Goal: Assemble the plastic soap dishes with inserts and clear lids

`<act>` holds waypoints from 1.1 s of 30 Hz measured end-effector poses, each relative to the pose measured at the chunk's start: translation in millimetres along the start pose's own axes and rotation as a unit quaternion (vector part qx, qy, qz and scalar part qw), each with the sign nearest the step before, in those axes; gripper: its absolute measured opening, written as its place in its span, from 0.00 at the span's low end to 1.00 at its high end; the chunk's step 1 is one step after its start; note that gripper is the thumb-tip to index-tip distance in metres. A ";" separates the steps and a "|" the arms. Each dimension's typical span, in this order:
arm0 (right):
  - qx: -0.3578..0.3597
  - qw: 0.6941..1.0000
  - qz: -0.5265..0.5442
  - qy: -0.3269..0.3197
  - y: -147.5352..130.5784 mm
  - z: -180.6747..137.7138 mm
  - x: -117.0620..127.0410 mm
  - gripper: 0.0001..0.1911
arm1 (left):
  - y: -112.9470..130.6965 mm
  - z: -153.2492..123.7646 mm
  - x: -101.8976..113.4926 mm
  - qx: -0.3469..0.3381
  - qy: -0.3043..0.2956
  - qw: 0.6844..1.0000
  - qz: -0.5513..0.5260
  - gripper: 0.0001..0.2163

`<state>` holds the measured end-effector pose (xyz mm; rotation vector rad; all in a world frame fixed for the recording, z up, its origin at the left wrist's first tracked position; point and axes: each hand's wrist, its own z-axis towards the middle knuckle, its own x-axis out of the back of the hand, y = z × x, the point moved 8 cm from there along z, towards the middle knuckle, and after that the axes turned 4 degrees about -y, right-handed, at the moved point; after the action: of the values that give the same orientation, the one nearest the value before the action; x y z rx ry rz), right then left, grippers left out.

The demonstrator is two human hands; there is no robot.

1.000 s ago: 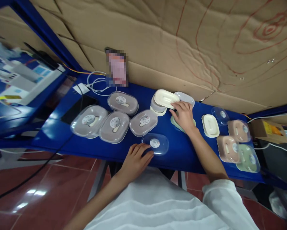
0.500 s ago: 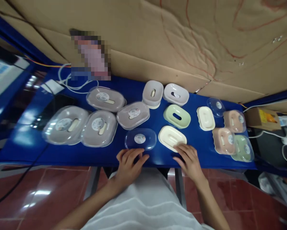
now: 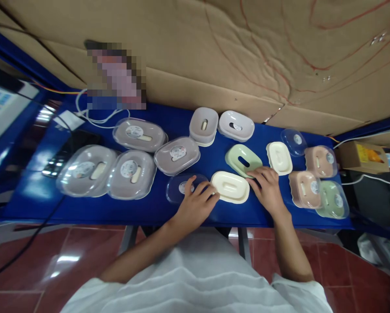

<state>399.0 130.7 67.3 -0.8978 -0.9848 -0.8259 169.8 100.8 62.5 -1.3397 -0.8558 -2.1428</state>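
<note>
A cream soap dish tray (image 3: 230, 187) lies near the front edge of the blue table (image 3: 143, 208). My left hand (image 3: 196, 206) rests with fingers spread over a clear lid (image 3: 178, 188) with a round sticker, its fingertips touching the cream tray's left end. My right hand (image 3: 268, 188) lies flat with fingers apart at the cream tray's right end, fingertips on the edge of a green dish base (image 3: 243, 159) with an oval hole. Neither hand lifts anything.
Several closed taupe soap boxes (image 3: 133, 174) stand at the left. A taupe base (image 3: 203, 126) and a white base (image 3: 236, 126) sit at the back. Another cream tray (image 3: 279, 158), a clear lid (image 3: 294, 141), pink boxes (image 3: 305, 189) and a green box (image 3: 334, 200) are at the right. Cardboard wall behind.
My right hand brought the cream tray from the back to the front of the table, let it go, then moved up beside the green base. My left hand slid right onto the clear lid.
</note>
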 end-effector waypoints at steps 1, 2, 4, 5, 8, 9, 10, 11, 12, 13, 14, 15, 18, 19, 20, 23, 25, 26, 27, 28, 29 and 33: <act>0.009 1.000 0.012 0.013 -2.8 -6.3 3.9 0.12 | -0.4 -1.1 0.0 -0.001 -0.003 1.000 -0.003 0.03; 0.014 0.999 0.027 0.026 -6.2 -13.2 7.8 0.13 | -0.9 -2.1 0.5 -0.004 -0.005 1.000 -0.004 0.04; 0.013 0.997 0.058 0.047 -14.2 -27.4 13.6 0.16 | -2.0 -3.8 2.4 -0.011 -0.003 1.000 -0.005 0.09; 0.009 0.996 0.073 0.049 -19.2 -33.8 14.8 0.17 | -2.3 -4.3 3.5 -0.017 -0.002 1.000 -0.005 0.13; 0.011 0.995 0.100 0.018 -39.7 -47.3 9.1 0.18 | -3.2 -4.7 7.8 -0.023 0.005 1.000 -0.005 0.20; 0.016 0.995 0.099 0.000 -47.5 -49.8 4.9 0.18 | -3.8 -4.4 9.0 -0.020 0.008 1.000 -0.002 0.21; 0.022 0.995 0.094 -0.018 -54.7 -51.4 0.0 0.18 | -4.5 -4.0 9.7 -0.016 0.010 1.000 0.001 0.21; 0.029 0.995 0.086 -0.035 -60.8 -52.4 -5.2 0.18 | -5.2 -3.4 9.6 -0.012 0.009 1.000 0.005 0.20; 0.034 0.995 0.074 -0.049 -65.7 -52.7 -10.7 0.19 | -5.5 -2.8 8.5 -0.011 0.005 1.000 0.006 0.18; 0.039 0.995 0.062 -0.063 -69.4 -52.6 -16.1 0.21 | -5.4 -2.3 6.3 -0.012 -0.003 1.000 0.004 0.16; 0.044 0.995 0.051 -0.072 -71.9 -52.3 -20.8 0.23 | -5.0 -1.9 4.0 -0.014 -0.011 1.000 -0.001 0.14; 0.047 0.995 0.042 -0.078 -73.5 -52.0 -24.8 0.25 | -4.2 -1.8 2.2 -0.018 -0.017 1.000 -0.006 0.13; 0.050 0.995 0.035 -0.078 -74.6 -51.4 -30.5 0.29 | -2.5 -5.1 2.9 -0.024 -0.031 0.999 -0.009 0.12; 0.049 0.995 0.038 -0.076 -74.3 -51.6 -30.7 0.29 | -3.7 -8.2 5.4 -0.018 -0.036 0.999 -0.003 0.14; 0.048 0.995 0.043 -0.075 -73.9 -52.0 -30.8 0.30 | -7.1 -12.6 8.7 -0.004 -0.043 0.999 0.004 0.16; 0.051 0.993 0.070 -0.078 -73.4 -53.9 -30.0 0.32 | -29.1 -34.2 19.5 0.068 -0.080 0.994 0.017 0.26; 0.046 0.992 0.089 -0.073 -71.5 -54.8 -28.1 0.32 | -45.1 -51.6 26.2 0.097 -0.093 0.991 0.018 0.28; 0.034 0.993 0.095 -0.068 -69.4 -54.7 -27.1 0.32 | -51.3 -59.1 29.1 0.101 -0.093 0.990 0.014 0.28; 0.014 0.993 0.100 -0.065 -66.1 -54.2 -26.9 0.33 | -55.9 -65.1 32.1 0.102 -0.084 0.991 0.007 0.28; -0.010 0.992 0.106 -0.066 -62.6 -53.4 -27.6 0.35 | -58.9 -69.0 35.1 0.101 -0.069 0.993 -0.006 0.28; -0.034 0.990 0.115 -0.068 -59.8 -52.2 -29.0 0.38 | -60.3 -70.8 37.9 0.100 -0.048 0.994 -0.025 0.30; -0.060 0.980 0.179 -0.065 -64.9 -42.6 -37.5 0.53 | -47.7 -53.4 40.2 0.083 0.041 0.988 -0.120 0.32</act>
<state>343.1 72.8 36.3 -1.2045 -0.8566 -0.5297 88.3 93.2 69.1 -1.1042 -1.1851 -2.2291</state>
